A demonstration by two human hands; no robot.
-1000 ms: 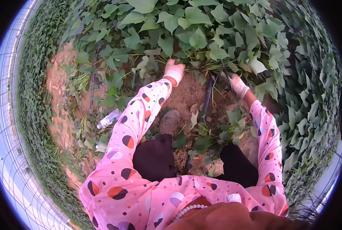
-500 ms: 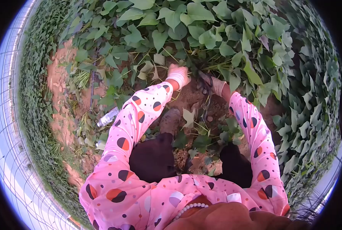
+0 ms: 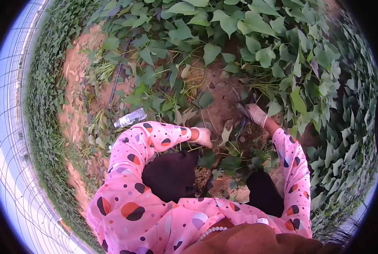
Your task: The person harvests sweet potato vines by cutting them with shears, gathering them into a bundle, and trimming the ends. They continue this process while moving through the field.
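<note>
My left hand (image 3: 203, 137), in a pale glove, is low beside my knee with its fingers curled. Thin green vine stems (image 3: 192, 148) show at its underside, seemingly held, though the glove hides the grip. My right hand (image 3: 256, 115), also gloved, is farther out on the right. It is closed around dark scissors (image 3: 242, 109), whose blades point away toward the soil. Between the hands are bare brown soil (image 3: 220, 99), a curled pale leaf (image 3: 225, 134) and some green leaves (image 3: 231, 163).
Dense heart-shaped vine leaves (image 3: 256, 25) spread ahead and to the right. A clear plastic bottle (image 3: 130, 117) lies left of my left arm. Near it a dark thin hose (image 3: 115, 82) runs along the ground. Wire mesh (image 3: 6, 122) stands at the far left.
My left hand has come back from the vine bases toward my knee, and more soil shows where it was. My right hand with the scissors has shifted slightly right and nearer.
</note>
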